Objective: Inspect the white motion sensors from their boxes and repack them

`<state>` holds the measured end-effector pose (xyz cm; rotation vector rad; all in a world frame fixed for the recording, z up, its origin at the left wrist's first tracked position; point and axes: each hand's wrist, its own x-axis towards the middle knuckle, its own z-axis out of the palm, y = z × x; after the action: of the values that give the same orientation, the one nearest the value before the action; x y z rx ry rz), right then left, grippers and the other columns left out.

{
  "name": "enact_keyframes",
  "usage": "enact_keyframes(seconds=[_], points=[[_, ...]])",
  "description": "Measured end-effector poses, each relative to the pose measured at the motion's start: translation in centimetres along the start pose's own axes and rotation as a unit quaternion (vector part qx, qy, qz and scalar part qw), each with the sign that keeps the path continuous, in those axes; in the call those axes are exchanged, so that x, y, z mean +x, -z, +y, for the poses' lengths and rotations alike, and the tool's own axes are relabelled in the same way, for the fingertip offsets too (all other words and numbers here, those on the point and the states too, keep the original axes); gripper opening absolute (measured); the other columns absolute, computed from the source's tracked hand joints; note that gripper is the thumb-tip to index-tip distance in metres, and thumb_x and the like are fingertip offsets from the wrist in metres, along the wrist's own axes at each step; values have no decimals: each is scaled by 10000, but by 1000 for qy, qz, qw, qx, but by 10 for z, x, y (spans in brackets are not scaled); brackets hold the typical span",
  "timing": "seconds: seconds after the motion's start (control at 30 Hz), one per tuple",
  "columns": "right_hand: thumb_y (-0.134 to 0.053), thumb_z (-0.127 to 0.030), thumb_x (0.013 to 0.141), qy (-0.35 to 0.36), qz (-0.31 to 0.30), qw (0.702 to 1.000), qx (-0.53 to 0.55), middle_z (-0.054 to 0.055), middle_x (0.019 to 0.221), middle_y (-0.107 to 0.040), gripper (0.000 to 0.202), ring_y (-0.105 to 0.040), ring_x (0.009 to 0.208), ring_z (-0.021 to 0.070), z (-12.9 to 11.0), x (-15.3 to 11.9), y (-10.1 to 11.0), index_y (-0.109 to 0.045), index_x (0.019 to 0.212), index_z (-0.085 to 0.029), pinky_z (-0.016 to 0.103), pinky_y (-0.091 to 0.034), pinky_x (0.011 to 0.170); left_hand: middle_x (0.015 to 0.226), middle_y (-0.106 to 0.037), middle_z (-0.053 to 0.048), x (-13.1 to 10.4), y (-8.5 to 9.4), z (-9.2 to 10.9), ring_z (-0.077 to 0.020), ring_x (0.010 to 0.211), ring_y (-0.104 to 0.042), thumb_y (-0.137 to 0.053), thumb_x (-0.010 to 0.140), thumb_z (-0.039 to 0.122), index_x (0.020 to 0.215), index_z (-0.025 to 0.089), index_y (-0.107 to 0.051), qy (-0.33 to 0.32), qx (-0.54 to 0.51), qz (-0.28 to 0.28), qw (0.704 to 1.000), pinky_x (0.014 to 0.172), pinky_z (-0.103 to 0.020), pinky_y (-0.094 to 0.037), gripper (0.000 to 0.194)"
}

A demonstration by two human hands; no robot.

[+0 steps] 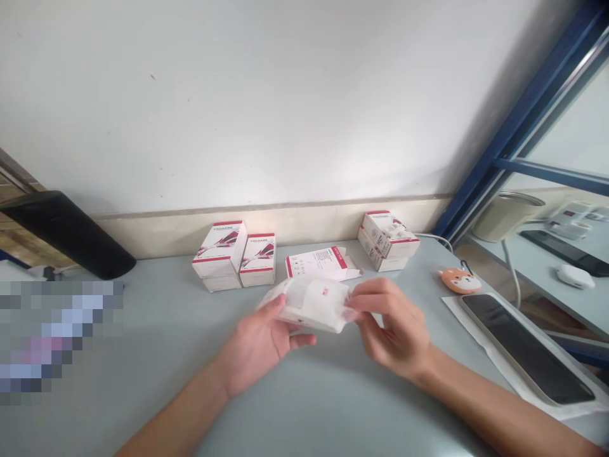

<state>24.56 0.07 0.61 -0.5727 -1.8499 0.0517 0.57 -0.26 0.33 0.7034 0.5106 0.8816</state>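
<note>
Above the grey table, my left hand [264, 339] holds a translucent white plastic bag [311, 303] by its left end, thumb on top and fingers beneath. Something white is inside the bag; its kind is hard to make out. At the right end, the fingers of my right hand [392, 324] pinch the bag's loose edge. Just behind the bag lies a white and red carton [318, 263] on its side, with its flap open toward the right.
White and red boxes [221, 251] stand by the wall at left, and more boxes [387, 241] are stacked at right. A phone [523, 346] rests on white paper, near an orange animal-shaped case [459, 280]. A black cylindrical object [71, 235] stands at far left, and a blue-framed mirror [518, 127] at right.
</note>
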Motion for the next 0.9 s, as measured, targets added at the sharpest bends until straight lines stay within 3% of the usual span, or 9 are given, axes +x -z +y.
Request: enact_keyframes(seconds=[0.17,0.27,0.4,0.5,0.6,0.73,0.83,0.9], points=[[-539,-73,984,-44,80,995,31,30,775,-665,227,-602,628,171,-7,6,0,-666,1008,-260,318,-478,540,1382,-707,-143,-2,0,-2,-246,1071,-725,-643,1019,405,1318,231,-705,15,43,-17,999,833,-332,-583,351],[-618,-173,991,-144,109,981,73,26,786,-607,137,-584,649,162,-8,8,-2,-688,899,-248,311,-489,546,1369,-705,-129,-1,-4,-3,-246,1011,-734,-720,974,388,1352,266,-671,-11,70,-4,997,833,-350,-568,401],[-716,-333,945,-360,97,901,223,12,840,-590,156,-589,620,142,-4,13,-4,-676,838,-226,307,-513,540,1296,-722,-103,-1,-13,1,-235,939,-728,-782,928,348,1394,312,-607,-81,146,51,985,833,-365,-548,499],[-787,-312,848,-473,59,831,287,-4,791,-623,148,-582,624,141,5,16,-5,-678,829,-213,311,-496,599,1186,-750,-84,-2,-16,5,-250,926,-726,-880,831,322,1344,313,-609,-127,216,114,961,860,-379,-542,580],[-821,-237,732,-540,55,765,347,0,801,-619,187,-558,660,142,17,15,-5,-699,866,-195,303,-479,622,1127,-759,-85,-3,-13,3,-288,980,-720,-956,721,280,1266,291,-646,-173,300,167,923,841,-358,-537,628],[-797,-175,686,-605,51,684,405,24,843,-651,297,-568,723,154,25,10,-7,-701,967,-184,297,-499,670,1234,-740,-92,-4,-7,-5,-303,1113,-692,-952,724,303,1232,288,-686,-192,412,202,868,890,-338,-530,574],[-789,-175,719,-626,50,656,418,43,881,-683,272,-578,732,150,24,10,-9,-691,972,-180,289,-504,685,1239,-744,-99,-3,-10,-5,-304,1115,-697,-943,739,319,1262,280,-668,-180,422,193,867,897,-342,-537,592],[-781,-224,768,-623,58,658,418,38,857,-678,239,-591,732,157,19,13,-9,-692,985,-182,306,-524,717,1200,-756,-103,-1,-13,-2,-305,1087,-712,-951,729,324,1269,268,-657,-179,389,194,883,894,-348,-543,618]])
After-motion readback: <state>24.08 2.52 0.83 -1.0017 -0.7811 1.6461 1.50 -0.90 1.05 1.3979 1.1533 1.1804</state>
